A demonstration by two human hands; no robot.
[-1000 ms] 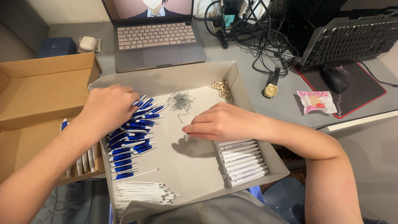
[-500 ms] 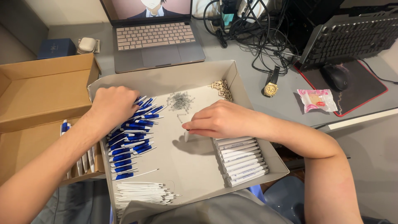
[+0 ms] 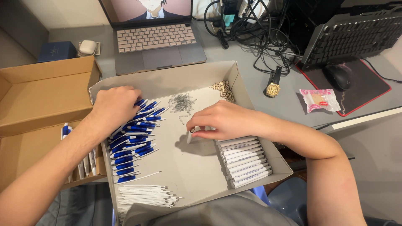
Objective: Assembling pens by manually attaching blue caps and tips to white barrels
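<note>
Home desk: laptop point(image 3: 157, 39), keyboard point(image 3: 356, 35), tangled cables point(image 3: 255, 33).

The grey table point(image 3: 251, 79) carries a shallow grey cardboard tray point(image 3: 188, 75) under both grips, a silver laptop point(image 3: 159, 48) beyond them, and a gold wristwatch point(image 3: 273, 88) right of the right grip.

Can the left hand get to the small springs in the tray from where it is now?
Probably yes: the left hand rests on the blue pen parts, and the springs lie uncovered just beside them.

left hand point(image 3: 114, 106) shifted up the blue pen parts point(image 3: 133, 138), right hand point(image 3: 224, 121) barely moved
</note>
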